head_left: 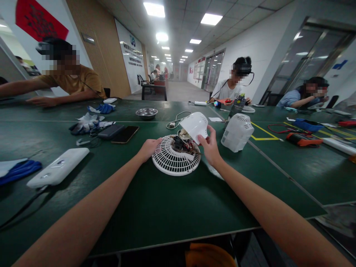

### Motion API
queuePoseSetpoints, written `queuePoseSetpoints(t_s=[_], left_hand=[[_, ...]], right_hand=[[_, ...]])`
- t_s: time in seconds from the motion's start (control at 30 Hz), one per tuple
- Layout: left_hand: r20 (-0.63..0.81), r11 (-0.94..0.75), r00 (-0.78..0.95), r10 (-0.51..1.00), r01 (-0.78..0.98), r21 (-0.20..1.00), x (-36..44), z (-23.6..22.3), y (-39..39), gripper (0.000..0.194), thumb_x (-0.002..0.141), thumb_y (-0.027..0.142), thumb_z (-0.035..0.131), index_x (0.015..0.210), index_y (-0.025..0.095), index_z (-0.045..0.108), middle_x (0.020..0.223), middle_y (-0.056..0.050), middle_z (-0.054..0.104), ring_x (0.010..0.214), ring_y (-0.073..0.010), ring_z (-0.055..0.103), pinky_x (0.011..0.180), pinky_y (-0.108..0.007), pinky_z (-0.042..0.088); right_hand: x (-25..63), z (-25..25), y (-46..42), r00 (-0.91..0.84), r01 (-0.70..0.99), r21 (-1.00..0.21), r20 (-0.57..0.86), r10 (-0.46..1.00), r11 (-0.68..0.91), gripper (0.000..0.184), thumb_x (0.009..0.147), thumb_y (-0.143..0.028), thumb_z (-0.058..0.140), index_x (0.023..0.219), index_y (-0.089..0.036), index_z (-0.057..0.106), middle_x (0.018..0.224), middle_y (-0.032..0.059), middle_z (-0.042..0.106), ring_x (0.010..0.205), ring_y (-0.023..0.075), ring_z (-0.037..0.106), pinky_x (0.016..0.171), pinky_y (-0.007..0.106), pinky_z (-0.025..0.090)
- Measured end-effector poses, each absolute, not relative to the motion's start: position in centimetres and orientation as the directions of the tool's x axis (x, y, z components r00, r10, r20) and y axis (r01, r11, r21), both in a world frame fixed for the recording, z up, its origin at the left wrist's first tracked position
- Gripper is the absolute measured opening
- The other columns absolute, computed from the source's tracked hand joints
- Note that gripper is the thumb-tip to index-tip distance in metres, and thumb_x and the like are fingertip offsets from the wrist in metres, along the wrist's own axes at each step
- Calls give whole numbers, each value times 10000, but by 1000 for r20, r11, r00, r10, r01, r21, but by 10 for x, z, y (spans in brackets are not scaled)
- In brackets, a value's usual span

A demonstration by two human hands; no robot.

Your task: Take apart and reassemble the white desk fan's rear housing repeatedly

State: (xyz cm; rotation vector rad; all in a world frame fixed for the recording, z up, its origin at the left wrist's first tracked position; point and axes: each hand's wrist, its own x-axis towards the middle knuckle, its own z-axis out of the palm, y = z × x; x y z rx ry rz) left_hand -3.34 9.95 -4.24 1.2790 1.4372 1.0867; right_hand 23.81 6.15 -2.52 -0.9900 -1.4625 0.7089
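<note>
On the green table [167, 211], I've got the white round grille [169, 169] flat, exposed motor assembly [183, 144] on it. Right hand [210, 147] pinches the white cover [196, 124], tilted over the assembly. Left hand [149, 150] at grille's left rim; can't tell if gripping. Vented white housing [237, 134] right, phone [125, 134] left, metal bowl [147, 113] behind.

Green table [155, 211]: bears a white grille [170, 164] (round, slatted)
Left of grille: dark phone [125, 134] — farther off, white power bank [59, 167]
Beyond grille, leftward: metal bowl [147, 116]
Right of grille: white vented housing [237, 133]
</note>
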Motion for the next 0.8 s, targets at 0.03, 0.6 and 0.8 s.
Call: queuePoseSetpoints(t_s=[0.03,0.6,0.8], left_hand=[[-59,70,-56,997,222,972,-34,-42,100,424,681,578,750,675,156,708,615,-52,694,695,-252,670,652,-331,485],[533,-622,322,783,448,643,-9,-22,62,577,961,458,454,1459,171,491,1332,-126,647,1201,-295,606,1049,-422,420],[461,-570,338,821,427,702,-13,-14,55,689,933,536,496,1514,179,393,1300,-150,660,1168,-307,628,1021,-433,440]], right_hand=[[237,-25,60,12,181,-858,491,871,481,710,892,-565,555,1443,-306,189,1260,107,618,1088,281,637,947,522,563],[243,-22,56,-247,424,-645,593,767,635,828,857,-526,668,1502,-291,205,1349,116,566,1132,298,617,1016,531,514],[243,-17,54,-318,459,-559,622,715,691,837,847,-498,693,1512,-302,224,1450,113,504,1252,316,561,1031,540,510]])
